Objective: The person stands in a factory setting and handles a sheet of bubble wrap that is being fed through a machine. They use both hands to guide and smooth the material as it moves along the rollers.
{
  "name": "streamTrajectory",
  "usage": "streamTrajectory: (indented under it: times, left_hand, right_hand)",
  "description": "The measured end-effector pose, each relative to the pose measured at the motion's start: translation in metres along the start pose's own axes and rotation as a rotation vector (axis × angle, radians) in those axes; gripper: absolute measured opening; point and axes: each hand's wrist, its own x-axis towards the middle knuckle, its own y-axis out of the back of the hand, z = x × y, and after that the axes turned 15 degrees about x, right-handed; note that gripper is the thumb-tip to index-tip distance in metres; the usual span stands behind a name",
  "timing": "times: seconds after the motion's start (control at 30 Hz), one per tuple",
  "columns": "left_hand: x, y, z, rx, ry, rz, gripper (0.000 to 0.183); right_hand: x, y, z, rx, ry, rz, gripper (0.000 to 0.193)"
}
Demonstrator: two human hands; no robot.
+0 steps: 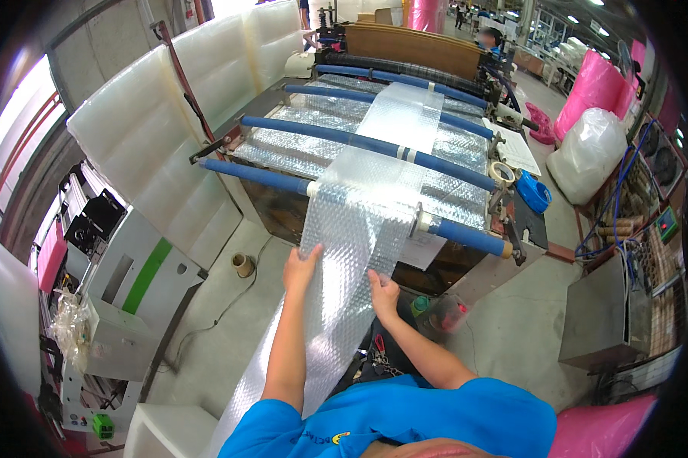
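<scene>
A long strip of clear bubble wrap (344,229) runs from the machine over its front blue roller (260,177) and slopes down toward me, passing by my left side. My left hand (302,269) grips the strip's left edge, thumb on top. On the opposite edge, a little nearer to me, my right hand (384,295) pinches the film between thumb and fingers. The fingers beneath the sheet are partly hidden. Farther back, the strip lies over more blue rollers (298,126), with silvery bubble sheeting (283,146) below them.
A roll of tape (502,172) and a blue tape dispenser (533,192) lie at the machine's right side. A cardboard core (242,265) and a cable (220,320) are on the floor at left. Pink rolls (588,91) and a metal box (599,313) stand at right.
</scene>
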Motion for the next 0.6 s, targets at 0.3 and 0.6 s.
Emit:
streamTrajectory:
  times: [0.3, 0.6]
  left_hand:
    - [-0.037, 0.095, -0.015, -0.338, -0.188, 0.189, 0.033]
    - [-0.025, 0.039, -0.039, -0.139, 0.016, 0.064, 0.035]
  right_hand:
    - [-0.07, -0.005, -0.094, 0.321, -0.249, -0.242, 0.034]
    - [-0.059, 0.005, -0.036, 0.238, -0.178, -0.225, 0.033]
